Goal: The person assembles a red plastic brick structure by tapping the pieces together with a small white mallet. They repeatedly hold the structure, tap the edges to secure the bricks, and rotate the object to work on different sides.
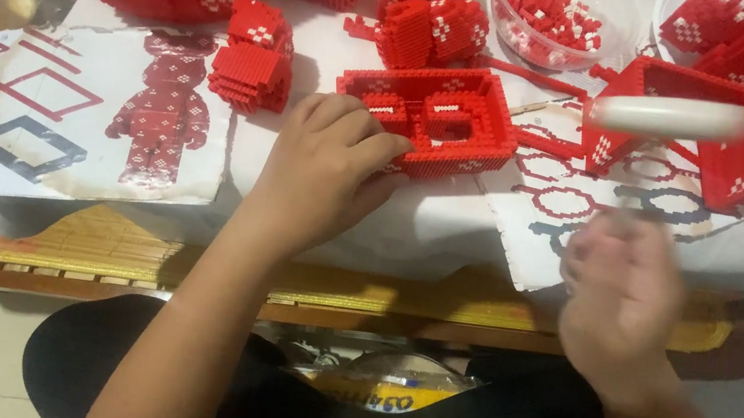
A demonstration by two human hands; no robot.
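Observation:
My left hand [325, 170] rests on the table with its fingers curled against the near left side of a hollow red brick-built block [435, 118], steadying it. My right hand [622, 292] hovers blurred above the table's front edge at the right, fingers bunched; whether it holds a small piece I cannot tell. Another hollow red brick section [713, 128] stands at the right with a white flat lid-like piece [672, 116] across it.
Printed instruction sheets [90, 118] lie on the white table cover, one showing a red bear figure. Several red brick-built parts [254, 53] stand at the back. A clear tub of loose red and white bricks [551, 18] sits behind. A wooden table edge [102, 252] runs along the front.

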